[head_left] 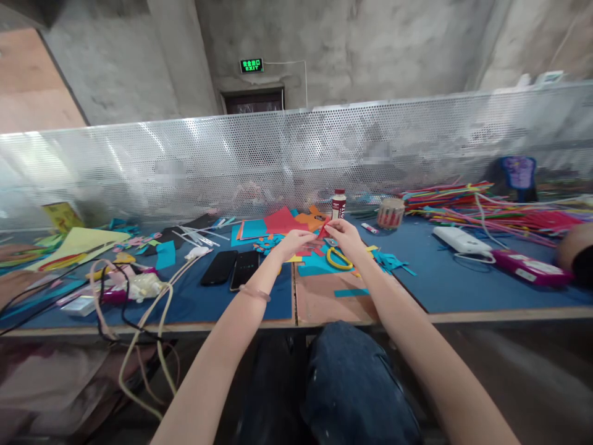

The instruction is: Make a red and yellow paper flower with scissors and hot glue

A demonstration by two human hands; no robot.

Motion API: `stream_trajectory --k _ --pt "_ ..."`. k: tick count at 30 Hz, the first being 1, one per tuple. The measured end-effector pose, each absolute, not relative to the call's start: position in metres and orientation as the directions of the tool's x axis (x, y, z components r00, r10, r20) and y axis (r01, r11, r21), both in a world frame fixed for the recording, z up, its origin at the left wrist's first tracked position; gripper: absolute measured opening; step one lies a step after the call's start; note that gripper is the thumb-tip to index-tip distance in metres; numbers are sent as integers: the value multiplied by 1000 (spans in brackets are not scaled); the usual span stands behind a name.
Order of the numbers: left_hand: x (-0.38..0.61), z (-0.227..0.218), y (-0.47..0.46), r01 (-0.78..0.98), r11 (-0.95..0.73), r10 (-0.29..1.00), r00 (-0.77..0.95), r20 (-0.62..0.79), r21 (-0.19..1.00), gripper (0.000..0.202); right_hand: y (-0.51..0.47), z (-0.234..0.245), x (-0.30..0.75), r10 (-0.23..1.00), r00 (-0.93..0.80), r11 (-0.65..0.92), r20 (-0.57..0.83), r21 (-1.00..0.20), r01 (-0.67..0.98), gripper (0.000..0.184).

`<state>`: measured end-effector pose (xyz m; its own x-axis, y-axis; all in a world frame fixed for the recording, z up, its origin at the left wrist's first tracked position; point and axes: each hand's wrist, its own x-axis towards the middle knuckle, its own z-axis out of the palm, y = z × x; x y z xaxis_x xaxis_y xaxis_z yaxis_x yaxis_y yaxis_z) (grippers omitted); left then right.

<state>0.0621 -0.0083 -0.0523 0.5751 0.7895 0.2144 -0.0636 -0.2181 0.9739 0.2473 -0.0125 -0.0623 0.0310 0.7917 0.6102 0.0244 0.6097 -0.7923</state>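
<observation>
Head view: blue table (435, 281), metal screen (199, 157), concrete wall (370, 52), exit sign (251, 65); left hand (299, 240), right hand (345, 234): fingers pinching red strip (323, 228).

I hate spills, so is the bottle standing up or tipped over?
Upright: the bottle stands with its dark red cap on top.

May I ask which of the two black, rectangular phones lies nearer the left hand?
The right black, rectangular phone; the left black phone lies beside it, farther from the left hand.
</observation>
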Motion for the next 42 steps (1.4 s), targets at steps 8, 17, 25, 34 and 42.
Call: stream_trajectory --k 8,17,25,34,42 --pt "62 -51 -10 -60 -231 781 584 222 971 38 -13 -61 249 793 20 608 609 -793 28 25" --pt "64 -52 -11 -46 -288 792 550 265 956 38 -19 -60 243 802 36 596 597 -802 30 27" --pt "66 -50 -18 55 -342 797 546 259 938 32 -17 -65 240 797 99 593 595 -803 54 29" --pt "69 -51 -15 111 -388 818 499 286 915 39 -14 -66 241 784 111 607 611 -791 70 30" --pt "71 -51 -13 118 -436 815 471 337 892 37 -16 -66 237 797 125 592 591 -805 36 36"
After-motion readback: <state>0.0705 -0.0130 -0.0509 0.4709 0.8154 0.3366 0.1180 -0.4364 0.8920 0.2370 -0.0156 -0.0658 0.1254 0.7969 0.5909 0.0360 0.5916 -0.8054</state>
